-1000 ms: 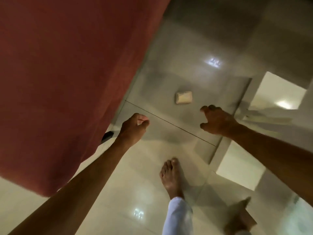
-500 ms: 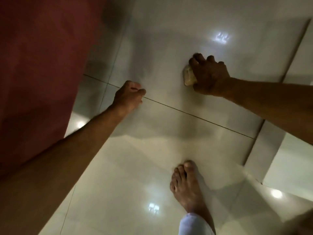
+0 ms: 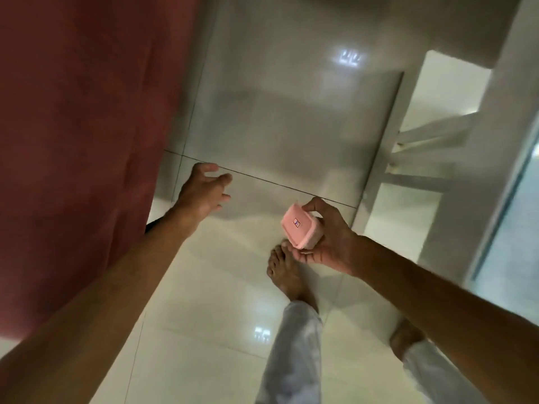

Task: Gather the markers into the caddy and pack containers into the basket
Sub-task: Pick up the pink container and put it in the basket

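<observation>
Above the tiled floor [image 3: 204, 301], my right hand [image 3: 326, 237] grips one pink container [image 3: 302, 227]; left hand [image 3: 201, 193] spread, empty. Neither basket, caddy nor markers visible; I judge packing outstanding.

Glossy tile floor [image 3: 204, 330] throwing back the lights; pink box [image 3: 300, 228] looks smooth, matt plastic; red cloth [image 3: 81, 126] at left soft and dull; white trousers [image 3: 291, 354] plain woven cloth.
</observation>
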The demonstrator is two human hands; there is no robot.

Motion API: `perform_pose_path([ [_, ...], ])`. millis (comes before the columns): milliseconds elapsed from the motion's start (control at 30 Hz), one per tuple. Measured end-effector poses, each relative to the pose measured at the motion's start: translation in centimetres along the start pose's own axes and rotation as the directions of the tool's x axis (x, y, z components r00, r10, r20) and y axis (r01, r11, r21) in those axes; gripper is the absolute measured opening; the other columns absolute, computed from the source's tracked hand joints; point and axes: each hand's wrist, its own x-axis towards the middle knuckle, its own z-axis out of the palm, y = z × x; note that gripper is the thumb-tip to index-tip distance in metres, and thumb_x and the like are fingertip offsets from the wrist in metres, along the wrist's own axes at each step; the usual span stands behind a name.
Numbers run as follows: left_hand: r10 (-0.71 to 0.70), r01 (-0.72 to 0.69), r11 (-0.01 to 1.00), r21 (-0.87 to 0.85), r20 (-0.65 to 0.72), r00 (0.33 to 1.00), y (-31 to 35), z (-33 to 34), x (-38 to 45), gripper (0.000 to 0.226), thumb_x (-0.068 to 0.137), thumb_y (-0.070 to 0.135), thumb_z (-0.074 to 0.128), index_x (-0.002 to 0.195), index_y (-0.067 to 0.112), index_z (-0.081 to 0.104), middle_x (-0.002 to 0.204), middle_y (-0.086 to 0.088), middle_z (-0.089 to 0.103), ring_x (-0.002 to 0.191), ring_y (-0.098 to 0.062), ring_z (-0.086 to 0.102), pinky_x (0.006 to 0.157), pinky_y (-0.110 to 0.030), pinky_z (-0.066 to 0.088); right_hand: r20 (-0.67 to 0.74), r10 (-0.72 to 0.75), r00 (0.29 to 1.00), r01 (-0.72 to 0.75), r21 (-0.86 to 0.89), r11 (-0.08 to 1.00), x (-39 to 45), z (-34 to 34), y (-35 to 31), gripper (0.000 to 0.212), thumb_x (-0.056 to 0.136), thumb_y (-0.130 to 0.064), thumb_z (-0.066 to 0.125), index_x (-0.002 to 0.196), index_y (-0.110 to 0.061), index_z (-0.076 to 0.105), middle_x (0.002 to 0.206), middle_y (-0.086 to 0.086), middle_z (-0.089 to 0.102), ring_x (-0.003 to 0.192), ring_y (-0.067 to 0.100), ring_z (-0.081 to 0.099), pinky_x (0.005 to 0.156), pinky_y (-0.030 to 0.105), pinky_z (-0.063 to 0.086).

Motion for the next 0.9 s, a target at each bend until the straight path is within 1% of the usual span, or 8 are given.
perform_pose_path([
  [133,0.039,-0.039,0.999,0.034,0.002,0.999,2.6,-0.4,-5.3,0.035,0.099,0.035,0.069,0.129,0.032,0.051,0.124,0.000,0.067,0.089,-0.017,0.076,0.071,-0.031,0.055,0.242,-0.075,0.967,0.045,0.129,0.991,-9.7,-0.7,1.2,0.047,0.089,-0.042,0.057,0.118,-0.006,0.066,0.108,0.024,0.061,0.077,0.027,0.061,0.059,0.027,0.050],
  [200,0.015,-0.014,0.999,-0.048,0.008,1.000,4.1,-0.3,-8.0,0.034,0.098,0.037,0.071,0.127,0.032,0.052,0.119,0.001,0.072,0.088,-0.018,0.077,0.069,-0.032,0.055,0.334,-0.120,0.935,0.086,0.114,0.990,-14.6,-1.3,0.9,0.050,0.090,-0.044,0.059,0.121,-0.006,0.067,0.102,0.025,0.066,0.069,0.025,0.061,0.056,0.026,0.052],
  [300,-0.009,0.007,0.981,-0.192,-0.010,1.000,6.5,0.6,-12.4,0.036,0.098,0.040,0.070,0.128,0.030,0.055,0.112,0.003,0.077,0.082,-0.014,0.080,0.070,-0.033,0.057,0.450,-0.195,0.871,0.169,0.098,0.981,-21.4,-2.3,0.2,0.051,0.091,-0.038,0.063,0.127,-0.002,0.067,0.107,0.026,0.069,0.073,0.029,0.069,0.063,0.033,0.061],
  [433,0.045,-0.044,0.979,-0.199,0.003,0.999,9.1,4.2,-19.4,0.029,0.100,0.038,0.068,0.126,0.029,0.057,0.103,0.005,0.080,0.082,-0.012,0.080,0.069,-0.030,0.056,0.465,-0.345,0.815,0.326,0.125,0.937,-29.1,-5.6,0.0,0.040,0.090,-0.027,0.064,0.121,-0.003,0.075,0.116,0.026,0.071,0.087,0.035,0.076,0.078,0.049,0.064],
  [533,0.063,-0.049,0.989,-0.138,0.096,0.993,10.6,7.6,-23.8,0.023,0.102,0.037,0.065,0.123,0.027,0.061,0.099,0.007,0.082,0.086,-0.014,0.080,0.077,-0.034,0.057,0.367,-0.459,0.809,0.450,0.115,0.886,-32.9,-9.0,0.1,0.034,0.097,-0.022,0.056,0.125,-0.009,0.071,0.127,0.027,0.072,0.098,0.039,0.075,0.085,0.051,0.062],
  [700,0.081,-0.075,0.996,-0.041,0.209,0.974,13.1,15.1,-29.7,0.025,0.105,0.032,0.062,0.127,0.021,0.063,0.110,0.000,0.078,0.096,-0.021,0.075,0.088,-0.039,0.055,0.048,-0.586,0.809,0.587,-0.024,0.809,-38.0,-18.3,0.6,0.030,0.103,-0.031,0.058,0.127,-0.016,0.067,0.112,0.015,0.080,0.083,0.028,0.080,0.062,0.033,0.062],
  [767,0.082,-0.086,0.996,0.003,0.258,0.963,13.9,18.5,-31.4,0.025,0.105,0.033,0.061,0.126,0.020,0.065,0.111,-0.001,0.078,0.099,-0.023,0.075,0.092,-0.040,0.055,-0.109,-0.631,0.768,0.631,-0.040,0.775,-39.4,-23.4,0.8,0.028,0.102,-0.035,0.064,0.126,-0.020,0.069,0.108,0.011,0.081,0.083,0.025,0.080,0.058,0.033,0.062],
  [900,0.051,-0.051,0.999,-0.008,0.307,0.950,14.9,24.0,-33.2,0.025,0.104,0.035,0.064,0.125,0.023,0.067,0.121,-0.002,0.075,0.108,-0.025,0.074,0.092,-0.040,0.057,-0.347,-0.671,0.656,0.655,-0.181,0.734,-40.7,-33.1,1.3,0.037,0.106,-0.044,0.059,0.134,-0.020,0.060,0.113,0.012,0.075,0.096,0.031,0.076,0.057,0.034,0.064],
])
